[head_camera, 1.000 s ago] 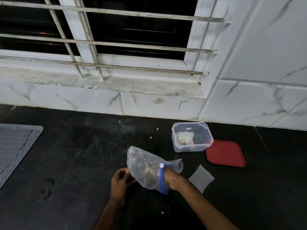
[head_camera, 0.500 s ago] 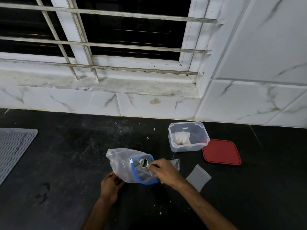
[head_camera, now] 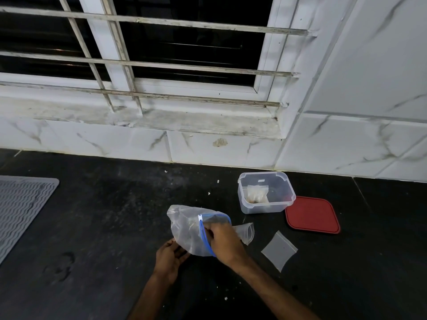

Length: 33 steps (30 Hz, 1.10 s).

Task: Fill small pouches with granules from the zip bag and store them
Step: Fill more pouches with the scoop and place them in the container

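Nearest the camera, two bare forearms reach in over the dark, speckled table (head_camera: 104, 227). The left hand (head_camera: 170, 256) has its grip curled around the lower corner of the clear zip bag (head_camera: 184, 229), holding it up off the table. The right hand (head_camera: 225, 242) sits at the bag's open mouth, its grip closed with the fingertips pinching at the blue zip rim (head_camera: 204, 236). What is inside the bag is too hazy to make out.

Just behind the right hand a small open pouch (head_camera: 246, 230) pokes out, its mouth turned to the right. I cannot tell whether it touches the hand. To the right, apart from it, a flat empty pouch (head_camera: 279, 250) lies on the table.

Farther back stands a clear plastic container (head_camera: 265, 210), uncovered, with one filled pouch (head_camera: 257, 194) leaning inside and brownish matter at its bottom. A red lid (head_camera: 312, 215) lies flat just beside the container on its right. Far to the left, a grey ribbed mat (head_camera: 20, 211) lies at the frame's edge.

Behind everything runs a wall of white marbled tiles (head_camera: 219, 151), a stained window sill (head_camera: 196, 122) and white window bars (head_camera: 161, 65) over dark glass.
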Tool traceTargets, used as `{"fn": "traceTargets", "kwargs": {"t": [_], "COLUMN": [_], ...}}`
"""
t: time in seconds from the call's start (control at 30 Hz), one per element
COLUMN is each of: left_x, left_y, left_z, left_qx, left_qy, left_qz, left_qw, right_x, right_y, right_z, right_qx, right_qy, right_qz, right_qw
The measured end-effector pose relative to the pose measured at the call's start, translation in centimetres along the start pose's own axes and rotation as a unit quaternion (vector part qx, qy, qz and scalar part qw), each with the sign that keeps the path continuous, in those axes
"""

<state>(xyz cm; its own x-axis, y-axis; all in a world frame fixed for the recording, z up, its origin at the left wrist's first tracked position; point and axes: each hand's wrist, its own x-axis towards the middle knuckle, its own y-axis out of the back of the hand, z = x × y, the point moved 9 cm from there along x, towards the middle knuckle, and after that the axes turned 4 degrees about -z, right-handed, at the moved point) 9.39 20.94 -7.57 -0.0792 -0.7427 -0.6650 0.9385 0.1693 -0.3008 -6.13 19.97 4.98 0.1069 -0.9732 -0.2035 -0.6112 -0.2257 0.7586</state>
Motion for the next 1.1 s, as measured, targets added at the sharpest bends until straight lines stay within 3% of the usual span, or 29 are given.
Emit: {"fn": "traceTargets", "kwargs": {"t": [0.07, 0.2, 0.57, 0.67, 0.73, 0.8, 0.93, 1.1], "left_x": [-0.1, 0.1, 1.3, 1.2, 1.1, 0.8, 0.3, -0.2], "left_y": [-0.2, 0.4, 2.1, 1.6, 0.9, 0.0, -0.6, -1.1], "left_z": [0.0, 0.5, 2.2, 1.4, 0.5, -0.1, -1.0, -0.7], "left_qx": [-0.003, -0.02, -0.076, -0.067, -0.057, -0.043, -0.029, -0.031], "left_qy": [0.003, 0.014, 0.009, 0.027, 0.038, 0.04, 0.052, 0.048], "left_qz": [-0.008, -0.005, 0.042, 0.035, 0.023, 0.006, -0.002, -0.01], "left_qw": [1.0, 1.0, 0.996, 0.997, 0.997, 0.998, 0.998, 0.998], "right_x": [0.2, -1.2, -4.4, -4.3, -3.7, -3.0, -2.1, -1.2], "right_y": [-0.2, -0.6, 0.7, 1.1, 2.0, 2.5, 2.2, 0.9], "right_z": [0.7, 3.4, 4.9, 4.5, 3.6, 2.0, 0.0, 0.0], "right_qx": [0.112, 0.33, 0.416, 0.362, 0.239, 0.12, -0.048, -0.189], "right_qy": [-0.024, -0.163, -0.17, -0.138, -0.08, -0.011, 0.042, 0.026], "right_qz": [0.004, -0.026, -0.064, -0.054, -0.012, 0.038, 0.067, 0.018], "right_qw": [0.993, 0.929, 0.891, 0.92, 0.968, 0.992, 0.996, 0.981]}}
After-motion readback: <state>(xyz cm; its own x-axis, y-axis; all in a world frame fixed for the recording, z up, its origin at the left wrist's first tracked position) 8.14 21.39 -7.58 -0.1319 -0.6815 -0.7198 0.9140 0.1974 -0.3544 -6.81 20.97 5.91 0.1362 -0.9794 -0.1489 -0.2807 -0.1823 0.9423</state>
